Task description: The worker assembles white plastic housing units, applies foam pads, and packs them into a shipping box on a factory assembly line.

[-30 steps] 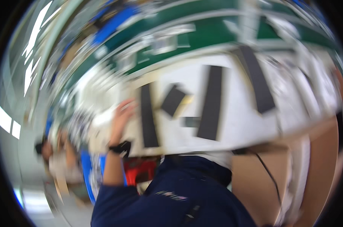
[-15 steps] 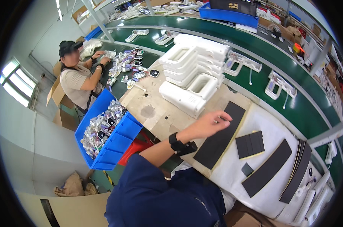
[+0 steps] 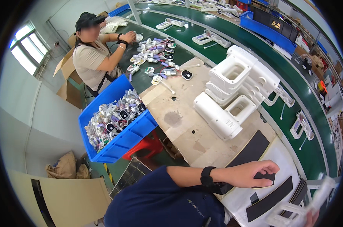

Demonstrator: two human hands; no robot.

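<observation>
My left hand (image 3: 250, 174), a dark band on its wrist, reaches across to the right over black foam pieces. Its fingers are bent with a gap to the thumb, and nothing is held. Between them shows a black foam piece (image 3: 269, 176) on a white sheet (image 3: 237, 196). A long black strip (image 3: 252, 147) runs partly under this hand; another black strip (image 3: 269, 200) lies nearer to me. At the lower right edge my right hand (image 3: 312, 218), mostly out of view, grips a white plastic housing (image 3: 322, 195), smeared by motion.
Stacked white housings (image 3: 220, 113) stand on the worn tabletop (image 3: 171, 140). At left, a blue bin (image 3: 131, 138) holds small wired assemblies, and a co-worker (image 3: 94, 60) sits behind it. Open housings (image 3: 211, 39) lie along the green conveyor (image 3: 250, 47) beyond.
The view has swung left. My left hand has moved from the long strip toward the smaller black foam piece. My right hand has come into view with a white plastic housing.
</observation>
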